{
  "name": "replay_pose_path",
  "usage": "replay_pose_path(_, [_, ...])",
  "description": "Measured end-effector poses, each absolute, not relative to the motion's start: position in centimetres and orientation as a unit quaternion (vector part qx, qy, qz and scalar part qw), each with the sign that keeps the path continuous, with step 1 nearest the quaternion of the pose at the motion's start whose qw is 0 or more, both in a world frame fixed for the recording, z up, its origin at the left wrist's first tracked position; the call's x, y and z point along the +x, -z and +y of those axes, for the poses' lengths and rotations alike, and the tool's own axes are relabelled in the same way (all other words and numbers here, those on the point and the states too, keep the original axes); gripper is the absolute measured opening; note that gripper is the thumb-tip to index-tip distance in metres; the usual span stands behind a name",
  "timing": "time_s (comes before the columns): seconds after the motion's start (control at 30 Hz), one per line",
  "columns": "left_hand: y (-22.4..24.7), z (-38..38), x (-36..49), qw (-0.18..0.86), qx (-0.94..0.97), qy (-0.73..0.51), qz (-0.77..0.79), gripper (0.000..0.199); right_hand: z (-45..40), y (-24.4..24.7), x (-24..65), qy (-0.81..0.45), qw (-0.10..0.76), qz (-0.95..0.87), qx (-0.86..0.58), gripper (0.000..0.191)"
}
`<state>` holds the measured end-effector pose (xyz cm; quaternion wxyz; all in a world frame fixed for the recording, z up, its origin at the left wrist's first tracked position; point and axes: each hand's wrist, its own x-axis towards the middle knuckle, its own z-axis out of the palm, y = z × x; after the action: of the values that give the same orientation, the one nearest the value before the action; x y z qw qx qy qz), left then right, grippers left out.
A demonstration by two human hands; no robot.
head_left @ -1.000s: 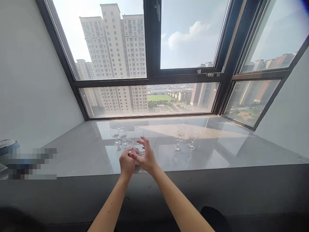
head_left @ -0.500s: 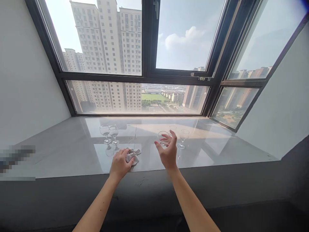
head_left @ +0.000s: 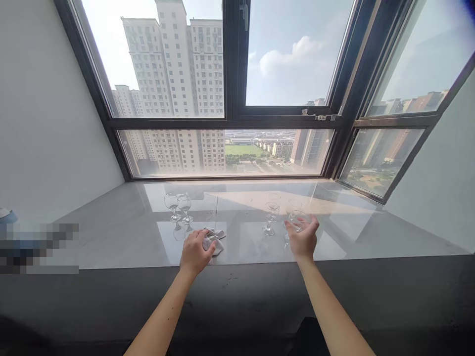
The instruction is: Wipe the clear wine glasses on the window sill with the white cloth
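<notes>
My left hand (head_left: 195, 253) rests on the pale sill near its front edge, with its fingers and thumb around a crumpled white cloth (head_left: 217, 243). Farther right, my right hand (head_left: 303, 240) has its thumb and fingers around the bowl of a clear stemmed glass (head_left: 298, 215); its stem is largely hidden. Just left of that hand stands another glass (head_left: 268, 229), upright, with one more (head_left: 275, 215) behind it. Behind the glass in my right hand a further rim (head_left: 295, 203) shows faintly. Two upright glasses (head_left: 174, 216) (head_left: 187, 218) stand side by side beyond my left hand.
The glossy sill (head_left: 122, 237) mirrors the window light and runs to a dark-framed window (head_left: 230, 123). White walls (head_left: 44, 123) close in on both sides. At the far left edge lies a blurred, pixelated patch (head_left: 37, 247).
My right hand has moved right, from the glass at its fingers to another one, and has closed around it. My left hand stays on the cloth. The whole view has shifted slightly.
</notes>
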<state>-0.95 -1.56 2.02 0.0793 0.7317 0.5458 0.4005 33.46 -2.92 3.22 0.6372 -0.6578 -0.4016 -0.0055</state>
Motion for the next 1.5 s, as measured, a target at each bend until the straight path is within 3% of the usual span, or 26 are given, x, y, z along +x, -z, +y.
replay_pose_path(0.07, [-2.3,-1.2,-1.8,0.161,0.674,-0.472,0.545,0.042,-2.6,-2.9,33.6,0.003,0.636,-0.401,-0.66,0.085])
replay_pose_path(0.17, [-2.9,0.2,-4.6,0.282,0.42,-0.653,0.564,0.041,-2.1,-2.4,34.0,-0.005,0.638,-0.402,-0.657,0.086])
replay_pose_path(0.27, [-3.6,1.6,-7.7,0.274,0.245,-0.738,0.566,0.032,-2.1,-2.0,34.2,0.028,0.643,-0.405,-0.649,0.086])
replay_pose_path(0.4, [-4.3,2.6,-9.3,0.193,0.347,-0.657,0.641,0.021,-3.4,-2.5,32.3,0.214,0.642,-0.379,-0.631,0.085])
replay_pose_path(0.47, [-4.5,3.0,-8.8,0.172,0.412,-0.586,0.677,0.02,-4.3,-2.9,29.8,0.243,0.647,-0.408,-0.596,0.076])
replay_pose_path(0.57, [-4.6,4.2,-7.7,0.162,0.474,-0.5,0.707,0.022,-5.5,-3.4,24.5,0.148,0.618,-0.547,-0.545,0.053])
replay_pose_path(0.63, [-4.5,5.6,-7.4,0.157,0.479,-0.467,0.727,0.029,-5.7,-3.5,20.6,0.037,0.563,-0.648,-0.511,0.05])
replay_pose_path(0.73, [-4.4,7.9,-7.4,0.16,0.476,-0.445,0.741,0.041,-5.3,-3.4,15.7,-0.092,0.464,-0.742,-0.475,0.059])
replay_pose_path(0.9, [-4.8,10.5,-7.1,0.2,0.468,-0.463,0.725,0.051,-3.9,-2.9,11.8,-0.14,0.409,-0.767,-0.474,0.086])
replay_pose_path(1.03, [-5.5,11.1,-6.3,0.238,0.46,-0.481,0.708,0.048,-3.4,-2.1,11.6,-0.143,0.372,-0.761,-0.512,0.08])
replay_pose_path(1.27, [-5.0,8.7,-5.0,0.248,0.476,-0.493,0.685,0.031,-3.6,-0.9,12.1,-0.066,0.4,-0.723,-0.559,0.066])
replay_pose_path(1.5, [-2.7,2.5,-3.4,0.174,0.556,-0.491,0.648,0.032,-3.1,-0.8,13.4,-0.087,0.506,-0.627,-0.585,0.055])
